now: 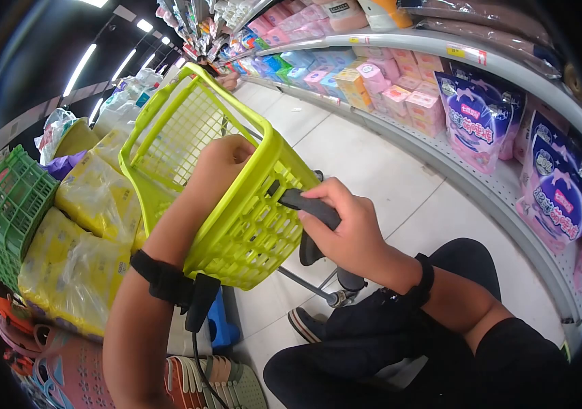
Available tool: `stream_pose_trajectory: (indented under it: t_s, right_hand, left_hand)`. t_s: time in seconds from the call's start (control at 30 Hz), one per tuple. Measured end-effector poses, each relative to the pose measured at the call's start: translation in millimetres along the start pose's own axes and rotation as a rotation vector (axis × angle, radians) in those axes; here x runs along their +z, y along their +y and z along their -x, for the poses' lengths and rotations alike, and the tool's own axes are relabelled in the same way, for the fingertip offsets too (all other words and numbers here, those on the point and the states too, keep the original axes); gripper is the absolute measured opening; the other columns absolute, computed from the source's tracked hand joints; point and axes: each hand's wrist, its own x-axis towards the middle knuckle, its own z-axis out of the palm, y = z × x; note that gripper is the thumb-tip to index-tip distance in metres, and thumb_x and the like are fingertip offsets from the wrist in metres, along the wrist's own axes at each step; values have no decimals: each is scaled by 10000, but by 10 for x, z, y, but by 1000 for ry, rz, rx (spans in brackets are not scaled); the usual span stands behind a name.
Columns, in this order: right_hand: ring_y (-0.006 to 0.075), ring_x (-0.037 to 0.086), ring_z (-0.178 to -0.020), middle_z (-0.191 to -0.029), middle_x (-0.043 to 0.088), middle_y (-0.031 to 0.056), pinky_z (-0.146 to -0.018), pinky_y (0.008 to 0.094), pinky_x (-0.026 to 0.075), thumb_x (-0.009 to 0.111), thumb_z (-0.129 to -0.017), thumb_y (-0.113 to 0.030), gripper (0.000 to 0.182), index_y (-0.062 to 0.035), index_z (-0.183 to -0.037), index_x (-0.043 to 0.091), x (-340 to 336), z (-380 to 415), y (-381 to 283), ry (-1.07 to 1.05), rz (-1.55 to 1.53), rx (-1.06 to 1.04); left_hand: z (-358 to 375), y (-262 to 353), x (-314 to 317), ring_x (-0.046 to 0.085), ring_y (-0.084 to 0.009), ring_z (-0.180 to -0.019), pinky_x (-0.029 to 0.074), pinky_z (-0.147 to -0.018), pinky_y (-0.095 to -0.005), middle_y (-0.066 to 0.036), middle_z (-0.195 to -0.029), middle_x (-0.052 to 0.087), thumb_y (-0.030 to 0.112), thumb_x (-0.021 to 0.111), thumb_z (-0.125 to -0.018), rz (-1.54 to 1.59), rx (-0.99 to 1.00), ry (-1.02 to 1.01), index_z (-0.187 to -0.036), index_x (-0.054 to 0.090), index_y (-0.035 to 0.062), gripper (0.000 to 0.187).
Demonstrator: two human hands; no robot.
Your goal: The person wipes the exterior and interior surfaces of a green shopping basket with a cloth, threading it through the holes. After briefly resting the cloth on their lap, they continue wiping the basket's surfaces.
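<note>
A yellow-green plastic shopping basket (257, 228) with lattice walls stands tilted in front of me. My left hand (226, 162) reaches over into its near side, fingers curled inside the wall; what they hold, if anything, is hidden. Outside the same wall, my right hand (349, 221) is closed on a dark grey strap-like piece (311, 206), thumb on the near side. One end of that piece meets a slot in the lattice. Below the basket runs a grey metal tube frame (304, 283). Both my wrists wear black bands.
Shelves on the right hold purple-and-pink packages (471, 119) and boxed tissues (424, 105). To the left sit yellow plastic-wrapped packs (76, 262) and a green basket (15, 208). Perforated baskets (76, 361) stand lower left. White floor tiles (366, 160) run along the aisle.
</note>
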Motion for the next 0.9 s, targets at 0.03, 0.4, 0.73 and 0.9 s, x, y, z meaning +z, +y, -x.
stream_pose_trajectory:
  t_s: [0.03, 0.4, 0.73, 0.9]
  right_hand:
    - [152, 735, -762, -871, 743, 144, -670, 276, 541, 727, -879, -15, 251, -4, -1089, 591, -11, 22, 6, 39, -15, 3]
    - [124, 713, -696, -790, 720, 111, -617, 249, 517, 698, -848, 52, 214, 24, -1033, 594, 17, -69, 25, 100, 69, -135]
    - [227, 716, -645, -757, 683, 100, -573, 309, 523, 743, -826, -12, 240, -35, -1042, 640, -166, -31, -121, -16, 135, -269]
    - [244, 718, -637, -750, 684, 108, -569, 326, 525, 755, -809, -22, 246, -42, -1023, 636, -23, 22, -66, -65, 79, -74]
  left_hand:
    - [11, 27, 20, 677, -162, -725, 530, -679, -324, -117, -809, 720, 150, 738, -877, 9, 39, -36, -992, 705, -62, 244]
    - [-90, -35, 23, 678, -134, -782, 538, -726, -320, -95, -853, 734, 155, 739, -870, -53, -61, -23, -1010, 719, -53, 252]
    - [-35, -56, 80, 677, -146, -736, 533, -682, -328, -105, -806, 723, 155, 743, -854, 109, 22, -134, -961, 718, -60, 241]
    - [-13, -91, -55, 673, -139, -745, 531, -687, -324, -101, -811, 722, 149, 748, -850, 0, -48, -126, -964, 715, -60, 241]
